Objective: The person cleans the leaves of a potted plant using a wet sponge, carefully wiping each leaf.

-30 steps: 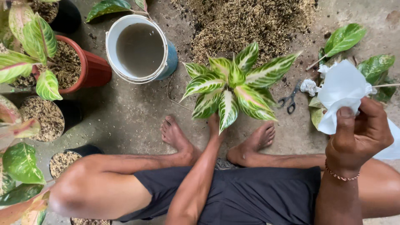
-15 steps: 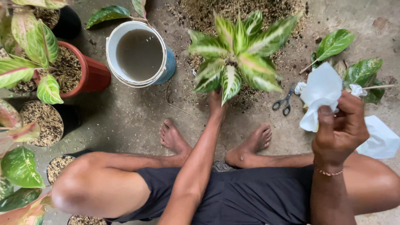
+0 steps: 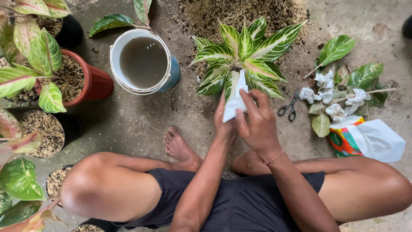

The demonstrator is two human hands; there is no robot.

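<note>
The right hand [image 3: 257,124] has swung in from three o'clock and now meets the left hand [image 3: 224,122] at centre, both pinching a white tissue [image 3: 235,96] around the base of the striped green-and-white plant [image 3: 242,56]. Fingers are clamped on the tissue from either side. At three o'clock lie scissors [image 3: 288,107], crumpled tissues [image 3: 326,96] on cut leaves and a tissue pack [image 3: 365,137]. At eleven o'clock, a white bucket [image 3: 143,62] of murky water.

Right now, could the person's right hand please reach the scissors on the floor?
Probably yes: the scissors lie on bare floor just right of the right hand, nothing between, though that hand holds a white tissue.
</note>
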